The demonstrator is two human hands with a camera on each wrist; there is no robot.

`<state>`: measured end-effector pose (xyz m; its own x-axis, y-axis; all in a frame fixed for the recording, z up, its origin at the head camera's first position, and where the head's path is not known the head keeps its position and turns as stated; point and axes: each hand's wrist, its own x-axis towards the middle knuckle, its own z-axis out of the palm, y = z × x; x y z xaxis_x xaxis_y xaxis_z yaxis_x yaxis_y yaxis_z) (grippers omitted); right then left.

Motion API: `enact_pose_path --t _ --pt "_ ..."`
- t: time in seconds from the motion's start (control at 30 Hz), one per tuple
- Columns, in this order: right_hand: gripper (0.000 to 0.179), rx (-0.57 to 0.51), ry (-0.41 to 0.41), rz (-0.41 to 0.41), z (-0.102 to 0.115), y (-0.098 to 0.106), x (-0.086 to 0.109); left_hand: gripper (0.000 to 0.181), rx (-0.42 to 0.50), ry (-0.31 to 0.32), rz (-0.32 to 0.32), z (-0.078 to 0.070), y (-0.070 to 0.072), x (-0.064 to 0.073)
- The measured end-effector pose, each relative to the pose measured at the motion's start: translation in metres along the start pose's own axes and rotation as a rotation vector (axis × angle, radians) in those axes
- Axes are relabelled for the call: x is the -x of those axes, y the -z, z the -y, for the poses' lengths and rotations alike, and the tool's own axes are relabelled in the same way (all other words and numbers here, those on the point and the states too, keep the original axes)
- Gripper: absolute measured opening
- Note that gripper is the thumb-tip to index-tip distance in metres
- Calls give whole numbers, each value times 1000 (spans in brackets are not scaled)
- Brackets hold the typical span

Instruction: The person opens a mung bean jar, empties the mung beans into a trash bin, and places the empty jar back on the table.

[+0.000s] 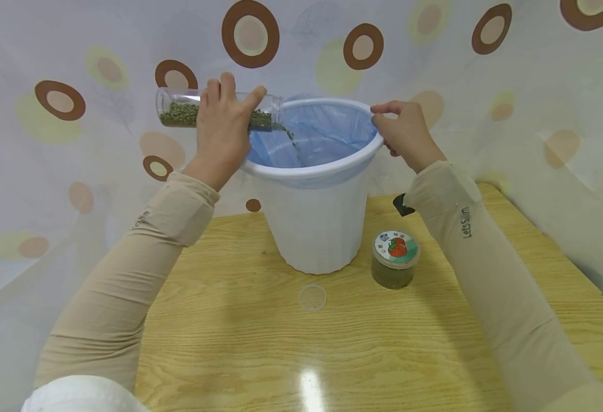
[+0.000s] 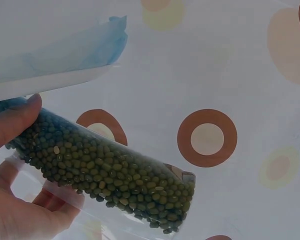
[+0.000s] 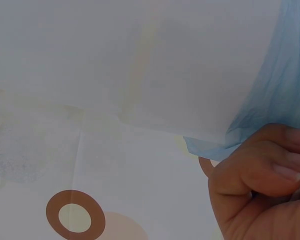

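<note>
My left hand [image 1: 224, 123] grips a clear plastic bottle [image 1: 163, 103] lying almost level at the left rim of a white bin [image 1: 314, 229]. Green mung beans [image 1: 177, 115] fill its lower side, and a thin stream of them falls from the uncapped mouth into the bin. Inside the bin a blue plastic bag [image 1: 327, 126] lines the wall and folds over the edge. At the right rim my right hand [image 1: 406, 131] pinches the edge with thumb and fingers. In the left wrist view, beans [image 2: 115, 170] are packed along the bottle between the fingers.
The bin stands on a wood-grain table [image 1: 229, 320] against a patterned wall covering [image 1: 301, 34]. Right of its base is a squat jar [image 1: 394, 263] with a tomato label on its lid. A small clear disc [image 1: 313, 298] lies in front. Near my right sleeve is a black piece [image 1: 403, 205].
</note>
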<state>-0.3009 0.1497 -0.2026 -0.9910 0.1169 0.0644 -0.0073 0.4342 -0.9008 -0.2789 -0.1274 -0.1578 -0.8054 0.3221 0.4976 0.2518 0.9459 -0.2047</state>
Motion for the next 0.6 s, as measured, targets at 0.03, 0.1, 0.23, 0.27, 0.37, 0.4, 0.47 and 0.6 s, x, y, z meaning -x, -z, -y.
enact_pose_path --t 0.03,0.1,0.23,0.27,0.37,0.4,0.47,0.6 --pt "45 2 2 0 0 0 0 73 1 0 0 0 0 0" --pt "46 6 2 -1 0 0 0 73 2 -2 -2 0 0 0" --pt "46 9 6 1 0 0 0 73 2 -3 -5 0 0 0" --pt "46 9 4 2 0 0 0 73 1 -4 -6 0 0 0" --pt "46 6 3 4 0 0 0 73 10 -7 -14 0 -1 0" --pt "46 5 3 4 0 -1 0 73 13 -8 -16 0 -1 0" --pt "46 1 6 5 -1 0 -1 73 16 -11 -22 0 -1 0" --pt "45 -4 21 7 -3 -1 -1 73 11 -13 -19 0 -1 0"
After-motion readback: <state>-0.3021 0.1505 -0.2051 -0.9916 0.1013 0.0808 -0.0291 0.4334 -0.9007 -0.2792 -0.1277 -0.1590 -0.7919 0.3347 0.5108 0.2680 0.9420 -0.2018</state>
